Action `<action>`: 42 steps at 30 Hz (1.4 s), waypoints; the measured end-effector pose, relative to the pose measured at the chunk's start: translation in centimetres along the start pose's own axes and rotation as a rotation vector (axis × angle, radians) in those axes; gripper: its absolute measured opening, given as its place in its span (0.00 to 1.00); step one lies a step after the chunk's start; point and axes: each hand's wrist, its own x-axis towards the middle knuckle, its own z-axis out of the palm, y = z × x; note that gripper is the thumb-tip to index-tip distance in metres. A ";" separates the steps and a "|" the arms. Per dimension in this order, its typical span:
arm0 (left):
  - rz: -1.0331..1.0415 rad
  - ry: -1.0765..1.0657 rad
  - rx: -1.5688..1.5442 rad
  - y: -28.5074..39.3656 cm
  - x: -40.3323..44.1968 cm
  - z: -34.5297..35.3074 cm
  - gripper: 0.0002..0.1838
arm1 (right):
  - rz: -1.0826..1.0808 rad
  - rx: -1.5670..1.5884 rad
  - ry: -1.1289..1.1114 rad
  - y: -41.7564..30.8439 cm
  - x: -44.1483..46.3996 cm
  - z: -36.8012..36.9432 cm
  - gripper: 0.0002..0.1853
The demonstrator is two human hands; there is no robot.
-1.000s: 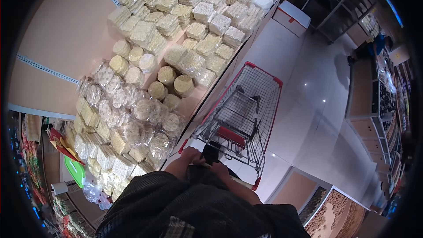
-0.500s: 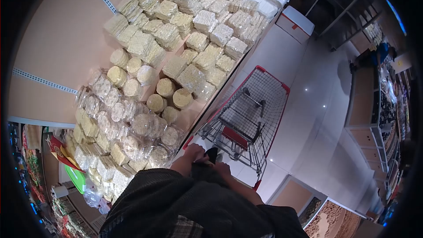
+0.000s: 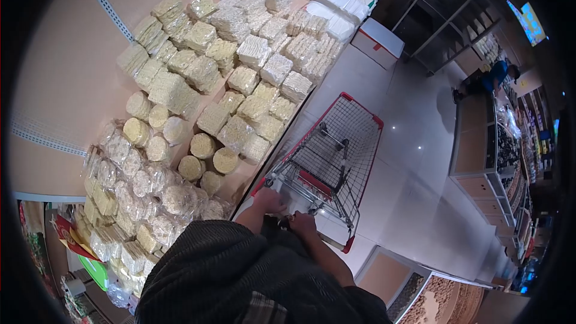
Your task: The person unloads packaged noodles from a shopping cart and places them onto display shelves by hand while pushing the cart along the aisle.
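Observation:
Both forearms reach out from dark sleeves to the near end of an empty wire shopping cart [image 3: 342, 156] with red corners. My left hand [image 3: 270, 201] is closed round the left part of the cart handle, beside the display shelf. A short way to its right, my right hand [image 3: 302, 222] is closed on the same handle, its fingers curled. Between the two hands a small dark thing shows, too unclear to name. The undersides of both hands are hidden.
Left of the cart, a sloping shelf holds stacked square noodle blocks [image 3: 174, 93], round cakes [image 3: 204, 146] and white bags [image 3: 344, 0]. A white box [image 3: 378, 44] stands ahead on the floor. Wooden counters [image 3: 474, 189] line the right, with a person [image 3: 493, 78] beside them.
The view has turned, so the shelf goods sit further left and a yellow price sign shows at the top. My hands are slightly further apart on the handle.

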 end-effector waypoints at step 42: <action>-0.110 -0.073 0.006 4.0 31.0 -16.7 0.27 | 0.110 -0.091 -0.366 27.0 17.8 -27.4 0.25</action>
